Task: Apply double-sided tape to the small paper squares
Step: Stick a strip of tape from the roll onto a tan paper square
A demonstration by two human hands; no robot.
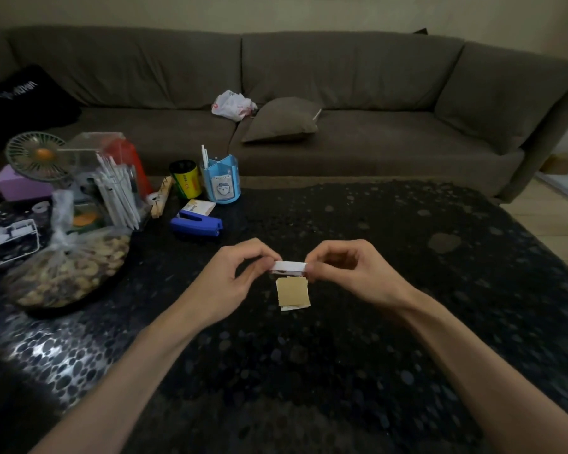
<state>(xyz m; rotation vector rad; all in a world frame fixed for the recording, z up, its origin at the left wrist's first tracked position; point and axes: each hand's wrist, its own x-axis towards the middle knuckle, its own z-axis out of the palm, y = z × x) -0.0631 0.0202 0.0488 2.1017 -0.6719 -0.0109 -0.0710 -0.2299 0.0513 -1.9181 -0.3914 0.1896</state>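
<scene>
Pinching a short white strip of tape (289, 267) at both ends, one end in the left hand (240, 270) and the other in the right hand (345, 267), just by the far edge of the small paper squares (292, 293) stacked mid-desk (407, 290). Looks like the sticking step: next, lay the strip flat and straight on the top square and press down. Well off toward the far left edge, a blue stapler (195, 222), a pen pot (222, 183) and a bag of snacks (66, 270), none in the way.

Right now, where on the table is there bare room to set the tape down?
Bare table right of the right hand and between the forearms, nearer than the squares. Crowded at left: stapler, snack bag, pen holder.
</scene>
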